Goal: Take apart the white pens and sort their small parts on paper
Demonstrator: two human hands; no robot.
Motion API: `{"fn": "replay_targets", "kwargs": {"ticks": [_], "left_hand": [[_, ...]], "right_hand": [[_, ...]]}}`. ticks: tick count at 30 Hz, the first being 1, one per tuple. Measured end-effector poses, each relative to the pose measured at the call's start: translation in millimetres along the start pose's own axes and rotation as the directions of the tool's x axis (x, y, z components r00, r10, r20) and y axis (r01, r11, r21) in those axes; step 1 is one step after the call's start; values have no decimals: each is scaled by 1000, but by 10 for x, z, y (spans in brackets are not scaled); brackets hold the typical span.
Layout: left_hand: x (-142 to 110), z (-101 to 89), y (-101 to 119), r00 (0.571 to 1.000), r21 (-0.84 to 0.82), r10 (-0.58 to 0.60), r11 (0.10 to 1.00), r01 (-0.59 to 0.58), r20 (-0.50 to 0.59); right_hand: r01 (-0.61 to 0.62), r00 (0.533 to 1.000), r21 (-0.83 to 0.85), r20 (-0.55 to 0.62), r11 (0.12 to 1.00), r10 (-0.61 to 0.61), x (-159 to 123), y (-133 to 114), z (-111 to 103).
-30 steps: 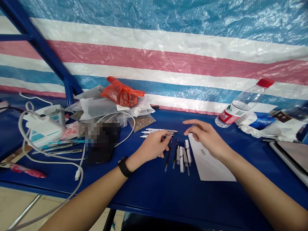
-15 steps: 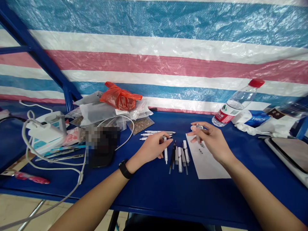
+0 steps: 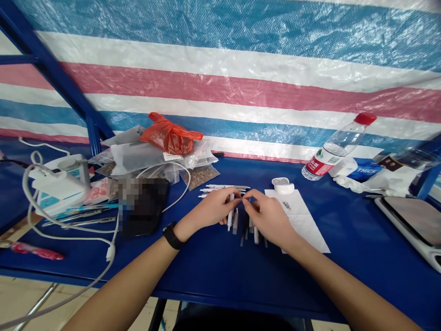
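Observation:
My left hand (image 3: 220,204), wearing a black wristband, is closed with a white pen barrel (image 3: 230,219) pointing down from its fingers. Beside that barrel is a grey pen part (image 3: 235,221); whether it is held or lying on the table I cannot tell. My right hand (image 3: 268,216) pinches right at the left fingertips, and whatever lies between its thumb and finger is too small to make out. Under the right hand, partly hidden, lie several pen parts (image 3: 256,235), white, grey and black. Behind the left hand rests a group of white pens (image 3: 223,188).
A white sheet (image 3: 306,225) bears small dark pieces (image 3: 286,205) and an open white case (image 3: 283,186). A water bottle (image 3: 330,154) and a scale (image 3: 413,225) stand right. Plastic bags (image 3: 138,158), a phone (image 3: 144,216) and looped white cables (image 3: 72,236) lie left.
My right hand has moved left from over the sheet to meet my left hand, uncovering the white case. A grey pen part now shows beside the white barrel. The view has shifted slightly.

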State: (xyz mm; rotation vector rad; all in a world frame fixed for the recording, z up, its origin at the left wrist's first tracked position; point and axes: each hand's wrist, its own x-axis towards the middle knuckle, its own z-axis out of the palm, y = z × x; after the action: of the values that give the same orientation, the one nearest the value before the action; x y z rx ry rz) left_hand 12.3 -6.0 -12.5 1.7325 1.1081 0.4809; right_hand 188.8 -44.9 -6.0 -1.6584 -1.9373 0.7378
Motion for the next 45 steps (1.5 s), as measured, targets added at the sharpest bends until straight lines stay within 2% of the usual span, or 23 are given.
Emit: {"fn": "replay_targets", "kwargs": {"ticks": [2, 5, 11, 14, 16, 18, 20, 22, 23, 25, 28, 36, 42, 45], "left_hand": [[-1, 5, 12, 999, 4, -29, 1000, 29, 27], [-9, 13, 21, 998, 6, -33, 999, 32, 62], [-36, 67, 35, 999, 80, -32, 996, 31, 11], [-54, 120, 45, 999, 185, 18, 983, -10, -43], [-68, 154, 60, 996, 287, 51, 957, -28, -75], [-77, 182, 80, 995, 371, 62, 928, -27, -84], [-77, 203, 101, 994, 431, 49, 902, -3, -95], [-67, 220, 114, 993, 473, 29, 880, 29, -116], [-60, 227, 116, 992, 486, 22, 873, 41, -123], [-43, 238, 114, 992, 498, 11, 866, 54, -127], [-24, 248, 105, 991, 498, -2, 864, 69, -132], [-37, 240, 93, 993, 488, 12, 872, 49, -120], [-49, 267, 86, 988, 496, 38, 867, 42, -150], [-33, 193, 97, 980, 598, 71, 799, 54, -184]], "right_hand": [[12, 998, 84, -58, 996, -7, 13, 80, -92], [75, 976, 135, -214, 988, -45, 41, 214, -254], [65, 869, 125, -495, 990, 6, 119, 368, -470], [60, 824, 32, -565, 998, -32, 142, 412, -578], [55, 819, -81, -566, 995, -91, 146, 450, -680], [35, 843, -176, -523, 984, -124, 134, 495, -802], [8, 911, -228, -400, 974, -102, 103, 543, -926], [-18, 984, -239, -176, 971, -25, 58, 591, -1028], [-31, 999, -235, -47, 971, 21, 36, 614, -1063], [-55, 983, -223, 157, 973, 91, 2, 649, -1094], [-73, 949, -209, 287, 975, 133, -11, 653, -1053], [-109, 909, -297, 355, 948, 216, 10, 541, -931], [-81, 959, -345, 227, 935, 167, 47, 631, -1000], [-74, 967, -328, 207, 942, 148, 59, 663, -1002]]}}
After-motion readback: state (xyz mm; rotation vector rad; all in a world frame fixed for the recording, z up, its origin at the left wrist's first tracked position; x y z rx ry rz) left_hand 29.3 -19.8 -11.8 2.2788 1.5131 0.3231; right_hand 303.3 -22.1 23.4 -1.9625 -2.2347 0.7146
